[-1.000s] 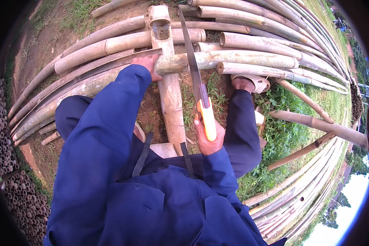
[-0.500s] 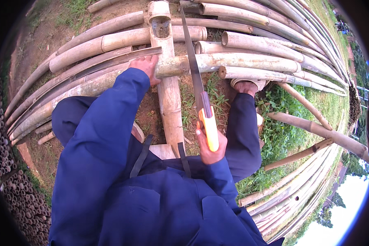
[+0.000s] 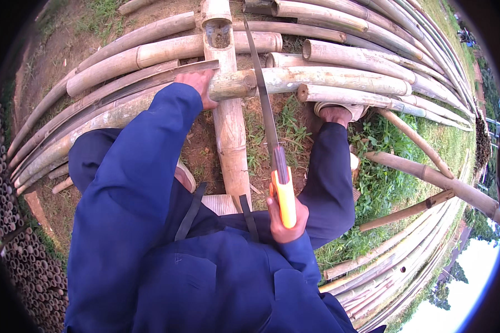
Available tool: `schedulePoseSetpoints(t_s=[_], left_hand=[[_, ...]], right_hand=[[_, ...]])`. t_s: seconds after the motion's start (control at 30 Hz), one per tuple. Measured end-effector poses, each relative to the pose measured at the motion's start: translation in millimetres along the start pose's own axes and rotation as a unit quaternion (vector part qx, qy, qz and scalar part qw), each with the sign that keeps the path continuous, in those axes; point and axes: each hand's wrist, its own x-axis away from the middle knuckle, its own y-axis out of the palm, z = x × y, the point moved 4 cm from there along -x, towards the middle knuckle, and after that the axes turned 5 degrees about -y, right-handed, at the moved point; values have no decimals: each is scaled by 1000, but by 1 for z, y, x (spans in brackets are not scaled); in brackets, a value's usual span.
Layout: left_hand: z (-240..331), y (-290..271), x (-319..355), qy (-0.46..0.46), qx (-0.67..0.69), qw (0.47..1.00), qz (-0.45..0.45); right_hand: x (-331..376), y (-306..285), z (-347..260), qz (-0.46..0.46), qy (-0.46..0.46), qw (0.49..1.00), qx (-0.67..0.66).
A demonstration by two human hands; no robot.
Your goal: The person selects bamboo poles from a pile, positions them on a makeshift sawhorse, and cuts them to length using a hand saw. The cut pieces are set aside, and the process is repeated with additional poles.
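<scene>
My right hand grips the orange handle of a long hand saw, whose blade runs away from me and crosses a horizontal bamboo pole near its left end. My left hand presses on that pole's cut end, where it rests across an upright-lying bamboo post with a notched top. Both arms are in blue sleeves. My foot rests against the pole farther right.
Many long bamboo poles lie stacked at the back and curve along the right side. A bank of cut bamboo tube ends fills the left edge. Grass and bare soil lie under the work. A small wooden block sits by my knees.
The saw has been pulled back toward me along the cut; my right hand sits lower in the picture. My left hand stays on the pole's end.
</scene>
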Motion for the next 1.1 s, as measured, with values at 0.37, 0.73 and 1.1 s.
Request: schedulePoseSetpoints(t_s=[0.37, 0.73, 1.1], left_hand=[[-2, 18, -4, 29, 9, 1000, 1], [3, 14, -11, 21, 22, 999, -18], [-3, 18, 0, 3, 35, 998, -56]], right_hand=[[-70, 25, 5, 25, -21, 998, -44], [-75, 22, 18, 15, -1, 999, -50], [34, -22, -24, -19, -10, 999, 33]])
